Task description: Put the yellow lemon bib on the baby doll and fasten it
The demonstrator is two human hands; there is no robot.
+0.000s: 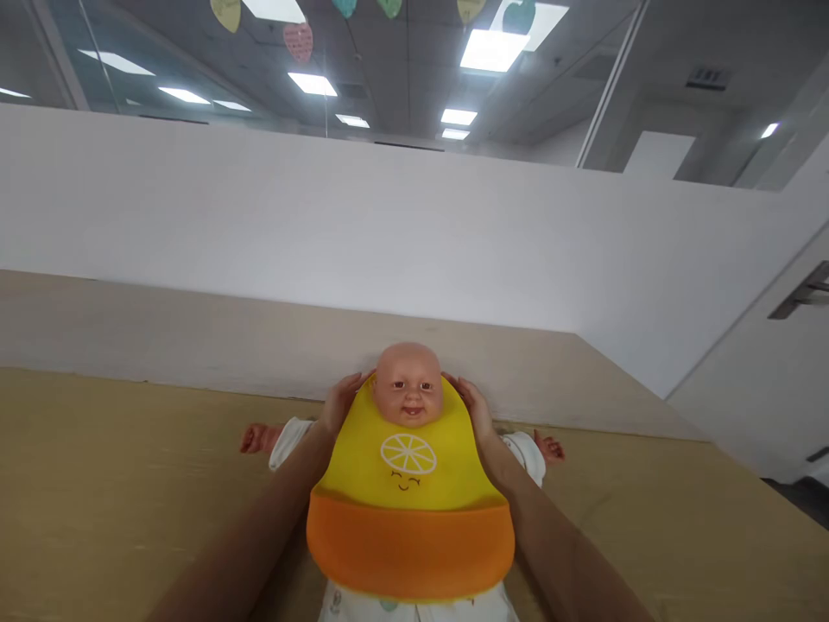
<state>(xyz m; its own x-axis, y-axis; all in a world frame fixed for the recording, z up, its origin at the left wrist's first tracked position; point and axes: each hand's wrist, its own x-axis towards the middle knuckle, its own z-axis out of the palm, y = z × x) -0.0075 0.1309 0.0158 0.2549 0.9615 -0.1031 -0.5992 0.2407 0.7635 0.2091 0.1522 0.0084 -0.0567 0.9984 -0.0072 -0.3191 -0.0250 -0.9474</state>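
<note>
A baby doll [408,380] lies face up, with its arms spread out to both sides. Over its chest lies a yellow bib [363,466] with a white citrus slice, a smiling face and an orange catch pocket [410,549]. My left hand [342,402] is closed on the bib's upper left edge, beside the doll's neck. On the other side, my right hand [474,406] grips the upper right edge in the same way. The fingertips of both hands are partly hidden behind the bib and the doll's head. Whether the neck strap is fastened cannot be seen.
The doll rests on a wooden surface [161,484] with a raised wooden board [226,337] behind its head. Beyond stands a white wall [324,225] topped by glass panes. A door handle [803,289] shows at far right. Heart-shaped paper notes [299,41] are on the glass.
</note>
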